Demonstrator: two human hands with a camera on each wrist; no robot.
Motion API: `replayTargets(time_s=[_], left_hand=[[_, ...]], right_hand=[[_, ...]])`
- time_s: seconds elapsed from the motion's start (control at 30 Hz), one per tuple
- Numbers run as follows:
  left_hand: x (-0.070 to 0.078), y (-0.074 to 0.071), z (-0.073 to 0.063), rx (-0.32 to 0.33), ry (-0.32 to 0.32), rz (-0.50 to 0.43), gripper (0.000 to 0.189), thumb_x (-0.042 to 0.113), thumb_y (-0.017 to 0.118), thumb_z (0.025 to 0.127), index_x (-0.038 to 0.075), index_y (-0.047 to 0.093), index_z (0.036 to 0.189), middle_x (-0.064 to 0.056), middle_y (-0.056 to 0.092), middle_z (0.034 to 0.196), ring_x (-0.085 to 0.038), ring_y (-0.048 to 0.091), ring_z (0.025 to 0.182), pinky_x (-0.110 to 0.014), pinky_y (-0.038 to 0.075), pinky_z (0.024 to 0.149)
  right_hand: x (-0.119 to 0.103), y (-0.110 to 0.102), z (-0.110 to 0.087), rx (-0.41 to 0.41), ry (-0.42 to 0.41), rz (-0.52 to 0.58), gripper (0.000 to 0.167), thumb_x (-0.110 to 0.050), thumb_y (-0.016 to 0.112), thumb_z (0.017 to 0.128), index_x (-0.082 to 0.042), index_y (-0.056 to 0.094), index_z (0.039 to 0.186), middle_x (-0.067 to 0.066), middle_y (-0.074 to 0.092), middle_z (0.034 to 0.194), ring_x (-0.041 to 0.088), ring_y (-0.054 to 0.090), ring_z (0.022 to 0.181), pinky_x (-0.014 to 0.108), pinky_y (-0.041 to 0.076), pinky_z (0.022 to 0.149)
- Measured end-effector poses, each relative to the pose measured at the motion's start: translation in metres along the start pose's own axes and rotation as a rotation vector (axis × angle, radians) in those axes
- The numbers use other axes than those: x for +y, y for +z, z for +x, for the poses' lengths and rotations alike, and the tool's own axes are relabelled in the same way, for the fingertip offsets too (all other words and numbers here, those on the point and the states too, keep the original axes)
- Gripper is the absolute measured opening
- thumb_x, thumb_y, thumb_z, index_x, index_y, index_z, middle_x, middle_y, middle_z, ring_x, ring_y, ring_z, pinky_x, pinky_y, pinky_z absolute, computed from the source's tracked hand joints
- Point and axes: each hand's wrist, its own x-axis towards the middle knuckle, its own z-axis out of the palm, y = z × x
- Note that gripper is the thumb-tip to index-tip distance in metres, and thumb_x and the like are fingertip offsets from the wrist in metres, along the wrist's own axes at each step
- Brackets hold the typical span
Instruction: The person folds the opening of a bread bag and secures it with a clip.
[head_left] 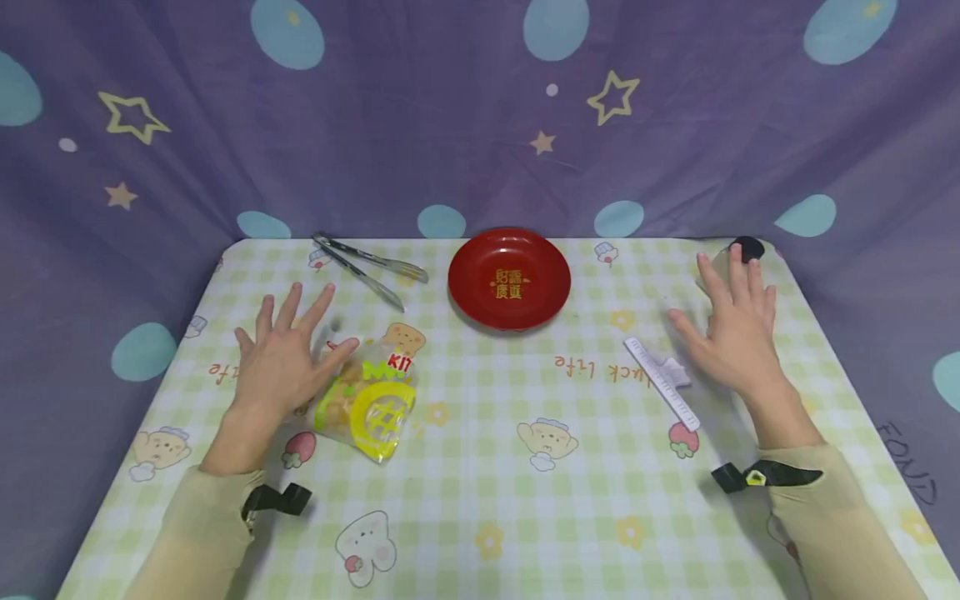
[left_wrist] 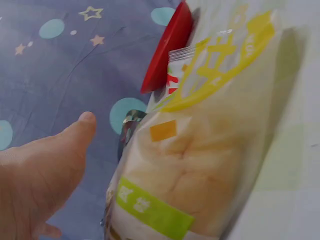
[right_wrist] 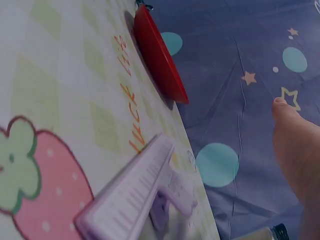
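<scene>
Bag [head_left: 378,408] (clear, yellow and green print, bread inside) lies on the left part of the surface [head_left: 457,500], just beside the left hand [head_left: 277,367]. Left hand: fingers spread, grasping nothing; thumb overlaps the bag in head view but shows apart from it in left wrist view. Clip [head_left: 663,385] (pale lilac, ruler-like marks along the bar) lies slanted on the right part, near end over a printed strawberry. Right hand [head_left: 738,337] just beside it, fingers spread, nothing in its grasp, thumb apart from clip.

Jar [head_left: 748,248] (black lid, mostly hidden) at the far right corner, behind the right fingertips. Tongs [head_left: 378,260] lie beyond the bag, arms apart, tips toward the plate. Plate [head_left: 510,315], red with gold characters, far middle, between tongs and jar, touching neither.

Surface has a green-and-white checked cover with cartoon prints and orange lettering. Purple curtain [head_left: 480,125] behind, with stars and blue ovals. Beige sleeves [head_left: 187,533], black strap [head_left: 787,473] at each wrist.
</scene>
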Motion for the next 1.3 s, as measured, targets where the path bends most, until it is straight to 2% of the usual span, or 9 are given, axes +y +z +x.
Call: replayTargets(time_s=[0.13,0.27,0.43,0.5,0.6,0.8,1.03,1.3], left_hand=[[0.007,0.003,0.001,0.062,0.076,-0.002,0.084,0.060,0.064,0.100,0.030,0.027,0.170,-0.027,0.032,0.171,-0.064,0.031,0.150,-0.090,0.027,0.108],[0.014,0.007,0.004,0.145,0.151,-0.056,0.079,0.051,0.070,0.100,0.023,0.038,0.167,-0.029,0.043,0.164,-0.060,0.043,0.145,-0.078,0.039,0.112],[0.022,0.009,0.005,0.177,0.182,-0.156,0.071,0.045,0.072,0.100,0.020,0.047,0.162,-0.025,0.050,0.159,-0.053,0.050,0.142,-0.071,0.053,0.097],[0.025,0.009,0.005,0.173,0.188,-0.196,0.069,0.042,0.073,0.100,0.018,0.050,0.160,-0.023,0.052,0.158,-0.051,0.050,0.142,-0.071,0.055,0.092],[0.029,0.010,0.006,0.164,0.199,-0.223,0.065,0.037,0.075,0.099,0.015,0.054,0.156,-0.022,0.054,0.156,-0.048,0.052,0.141,-0.070,0.055,0.094],[0.034,0.012,0.008,0.136,0.221,-0.188,0.058,0.034,0.077,0.098,0.010,0.061,0.149,-0.022,0.060,0.149,-0.046,0.056,0.136,-0.066,0.057,0.093],[0.037,0.019,0.013,0.035,0.232,-0.223,0.055,0.036,0.073,0.101,0.010,0.062,0.148,-0.020,0.064,0.144,-0.042,0.058,0.132,-0.064,0.053,0.104],[0.037,0.023,0.015,-0.046,0.264,-0.229,0.050,0.036,0.071,0.103,0.010,0.064,0.145,-0.016,0.066,0.142,-0.039,0.059,0.129,-0.059,0.054,0.103]], right_hand=[[-0.009,0.003,0.003,0.012,-0.047,0.041,0.087,-0.059,0.056,0.103,-0.019,0.020,0.172,0.016,-0.003,0.180,0.048,-0.003,0.165,0.077,-0.006,0.126],[-0.021,0.009,0.007,0.030,-0.096,0.098,0.090,-0.055,0.060,0.103,-0.014,0.019,0.172,0.020,0.005,0.179,0.051,0.008,0.164,0.078,-0.001,0.126],[-0.041,0.021,0.012,0.024,-0.147,0.148,0.087,-0.050,0.063,0.104,-0.011,0.023,0.171,0.020,0.013,0.179,0.051,0.019,0.162,0.076,0.009,0.127],[-0.050,0.027,0.014,0.017,-0.160,0.163,0.084,-0.047,0.065,0.103,-0.010,0.028,0.169,0.018,0.018,0.178,0.047,0.023,0.162,0.073,0.014,0.128],[-0.063,0.036,0.016,0.001,-0.180,0.190,0.078,-0.041,0.068,0.103,-0.009,0.036,0.166,0.017,0.026,0.176,0.043,0.028,0.162,0.068,0.019,0.130],[-0.091,0.053,0.019,-0.019,-0.240,0.251,0.074,-0.032,0.073,0.100,-0.006,0.043,0.162,0.016,0.040,0.170,0.037,0.039,0.158,0.058,0.033,0.128],[-0.118,0.070,0.020,-0.059,-0.305,0.294,0.073,-0.029,0.075,0.099,-0.004,0.045,0.160,0.018,0.048,0.165,0.035,0.045,0.154,0.054,0.037,0.127],[-0.151,0.085,0.018,-0.140,-0.348,0.336,0.075,-0.033,0.079,0.097,-0.002,0.048,0.158,0.015,0.052,0.162,0.032,0.050,0.151,0.049,0.042,0.124]])
